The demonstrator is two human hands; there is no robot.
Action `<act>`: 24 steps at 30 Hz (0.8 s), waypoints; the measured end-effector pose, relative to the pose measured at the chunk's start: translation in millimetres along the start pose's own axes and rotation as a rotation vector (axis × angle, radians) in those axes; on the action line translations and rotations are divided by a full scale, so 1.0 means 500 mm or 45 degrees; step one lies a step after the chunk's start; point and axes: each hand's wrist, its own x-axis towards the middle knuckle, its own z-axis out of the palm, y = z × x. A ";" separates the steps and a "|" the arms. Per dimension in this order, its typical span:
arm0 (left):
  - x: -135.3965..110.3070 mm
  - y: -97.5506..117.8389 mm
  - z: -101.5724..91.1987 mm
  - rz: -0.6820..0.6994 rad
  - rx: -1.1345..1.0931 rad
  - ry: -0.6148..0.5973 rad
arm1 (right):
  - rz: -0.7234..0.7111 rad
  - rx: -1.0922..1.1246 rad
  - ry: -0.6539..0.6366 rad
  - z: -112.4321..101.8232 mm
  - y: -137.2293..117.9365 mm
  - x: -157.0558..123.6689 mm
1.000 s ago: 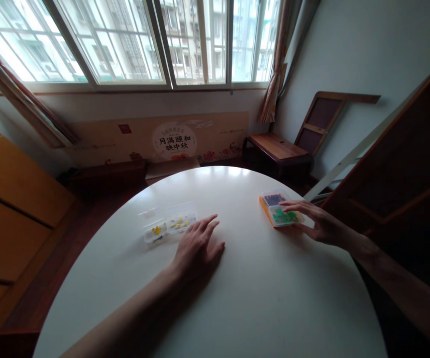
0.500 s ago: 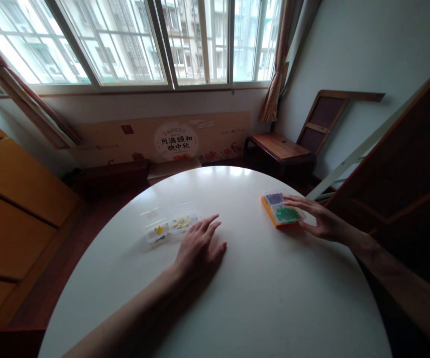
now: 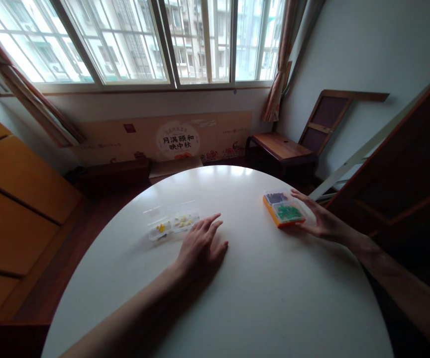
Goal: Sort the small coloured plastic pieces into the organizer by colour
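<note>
My left hand (image 3: 200, 244) rests palm down on the white table, its fingers stretched and apart, with nothing visible in it. Beside its fingertips lies an open clear plastic case (image 3: 184, 222) with small pale yellow pieces in one part. Bright yellow pieces (image 3: 160, 228) sit in the smaller part to the left. My right hand (image 3: 321, 219) spans the right end of an orange box (image 3: 271, 213), thumb at the near edge and fingers at the far edge. Two clear-lidded compartments top the box, one with green pieces (image 3: 288, 213), the other with dark purple pieces (image 3: 276, 198).
The round white table (image 3: 252, 298) fills the foreground. Beyond it stand a low wooden stool (image 3: 280, 144) and a flat cardboard box (image 3: 175, 168). Orange-brown cabinets (image 3: 21, 199) are on the left, and a dark wooden panel (image 3: 397, 184) leans in from the right.
My right fingers have moved off the top of the orange box to its far right edge. My left hand and the clear case stay put; the view has shifted slightly.
</note>
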 end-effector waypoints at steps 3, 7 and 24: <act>-0.001 0.000 -0.001 -0.001 -0.015 0.011 | 0.074 -0.002 0.053 0.019 0.030 -0.015; -0.001 -0.001 0.000 -0.001 -0.023 0.018 | 0.209 0.093 0.044 0.040 0.046 -0.030; -0.003 0.002 0.000 0.002 -0.020 0.020 | 0.242 0.092 0.120 0.070 0.020 -0.029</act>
